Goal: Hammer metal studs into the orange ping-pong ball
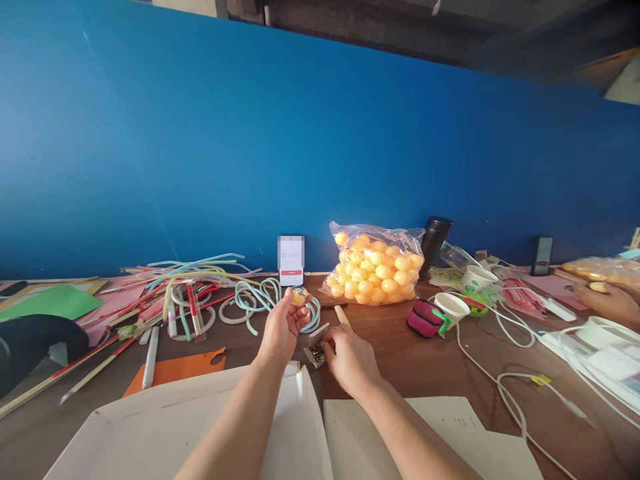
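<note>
My left hand (pixel 284 328) is raised over the table with its fingers closed around a small yellow-orange ball (pixel 299 298), like those in the bag. Something shiny shows on the ball's upper side, too small to name. Lower and to the right, a small open box (pixel 317 353) holds tiny brass-coloured metal pieces, perhaps tacks. My right hand (pixel 350 359) is at the right side of this box, fingertips pinched together at its edge. What they pinch, if anything, is hidden.
Behind my hands stand a phone (pixel 291 260) and a clear bag of orange balls (pixel 377 272). Tubing and sticks (pixel 193 300) crowd the left. A maroon pouch (pixel 425 318), a paper cup (pixel 451 307) and white cables (pixel 505 393) lie right. Another person's hand (pixel 607 303) appears at far right.
</note>
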A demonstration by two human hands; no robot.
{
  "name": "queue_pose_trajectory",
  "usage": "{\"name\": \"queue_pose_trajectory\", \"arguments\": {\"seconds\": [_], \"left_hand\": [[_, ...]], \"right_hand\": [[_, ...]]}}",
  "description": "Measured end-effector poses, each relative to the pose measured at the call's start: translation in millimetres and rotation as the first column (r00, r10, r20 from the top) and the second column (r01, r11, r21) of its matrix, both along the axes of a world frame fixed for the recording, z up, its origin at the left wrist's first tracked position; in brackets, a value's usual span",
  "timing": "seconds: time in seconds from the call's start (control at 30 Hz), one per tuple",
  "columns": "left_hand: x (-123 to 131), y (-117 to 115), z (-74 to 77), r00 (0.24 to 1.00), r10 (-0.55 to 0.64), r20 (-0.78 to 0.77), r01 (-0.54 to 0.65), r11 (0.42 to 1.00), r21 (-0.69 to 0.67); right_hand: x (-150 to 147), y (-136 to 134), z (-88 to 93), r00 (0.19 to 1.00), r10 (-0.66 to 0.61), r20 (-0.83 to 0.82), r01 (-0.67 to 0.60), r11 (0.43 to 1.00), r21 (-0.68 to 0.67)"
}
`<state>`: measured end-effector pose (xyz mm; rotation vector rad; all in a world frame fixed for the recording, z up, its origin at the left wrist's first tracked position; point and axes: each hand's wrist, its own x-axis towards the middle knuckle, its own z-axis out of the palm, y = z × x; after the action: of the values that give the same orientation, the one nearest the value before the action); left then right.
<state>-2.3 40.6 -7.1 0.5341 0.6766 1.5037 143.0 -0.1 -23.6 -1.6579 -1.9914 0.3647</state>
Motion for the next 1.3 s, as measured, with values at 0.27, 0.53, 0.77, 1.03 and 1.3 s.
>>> {"name": "queue_pose_trajectory", "arguments": {"seconds": [0.27,0.53,0.77,1.03,1.3], "left_hand": [[-1,-1,1.2,1.0,0.001,0.02,-0.001,1.0,-0.005],[0,-3,0.8,1.0,-0.016,-0.003,0.016,1.0,0.0],[0,-3,1.7,0.999,-0.054,0.008,0.054,0.999,0.008],[3,-7,5.5,0.99,-0.131,0.046,0.131,0.991,-0.013],[0,-6,6.7,0.993,-0.109,0.048,0.109,0.994,0.001]], "right_hand": [[11,2,5.0,0.943,-0.007,-0.333,-0.014,0.998,-0.061],[10,1,14.5,0.618,-0.075,-0.783,-0.216,0.941,-0.261],[16,-1,21.9,0.349,-0.137,-0.927,-0.344,0.902,-0.263],[17,3,17.3,0.407,-0.083,-0.91,-0.302,0.928,-0.219],[21,2,15.1,0.794,0.05,-0.606,-0.124,0.989,-0.082]]}}
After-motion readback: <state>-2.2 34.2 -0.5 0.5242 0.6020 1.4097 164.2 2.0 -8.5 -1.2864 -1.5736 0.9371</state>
